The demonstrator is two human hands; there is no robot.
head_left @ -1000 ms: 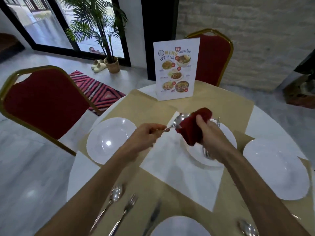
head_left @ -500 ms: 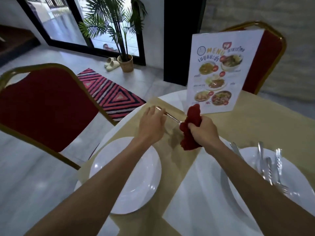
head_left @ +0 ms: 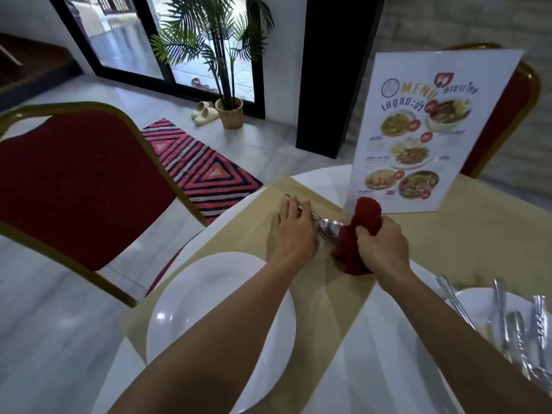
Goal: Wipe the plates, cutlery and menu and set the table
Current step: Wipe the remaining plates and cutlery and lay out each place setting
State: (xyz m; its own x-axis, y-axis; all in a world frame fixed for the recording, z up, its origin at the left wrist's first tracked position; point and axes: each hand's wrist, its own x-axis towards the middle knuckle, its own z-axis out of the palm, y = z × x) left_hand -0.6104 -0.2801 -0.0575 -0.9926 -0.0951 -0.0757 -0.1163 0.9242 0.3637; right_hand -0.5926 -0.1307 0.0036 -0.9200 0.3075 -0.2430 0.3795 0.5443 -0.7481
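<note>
The left grip [head_left: 294, 231] pinches a spoon [head_left: 330, 227] by its handle, low over a tan placemat [head_left: 257, 243] on the round white surface [head_left: 388, 369]. Just beside it, the right grip [head_left: 382, 246] is clenched round a red cloth [head_left: 366, 213] that lies against the spoon's bowl. The menu [head_left: 433, 130] stands beyond both grips. A white plate [head_left: 191, 309] lies nearer than the left grip. Off to its left are a red chair [head_left: 80, 180], a striped rug [head_left: 206, 174] and a potted palm [head_left: 215, 40].

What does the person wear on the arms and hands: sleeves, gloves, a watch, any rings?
Nothing worn shows. The left hand and right hand have no gloves and no ring that is visible. Neither wrist carries a watch or bracelet. Both arms are uncovered, with no sleeve anywhere within the frame.
</note>
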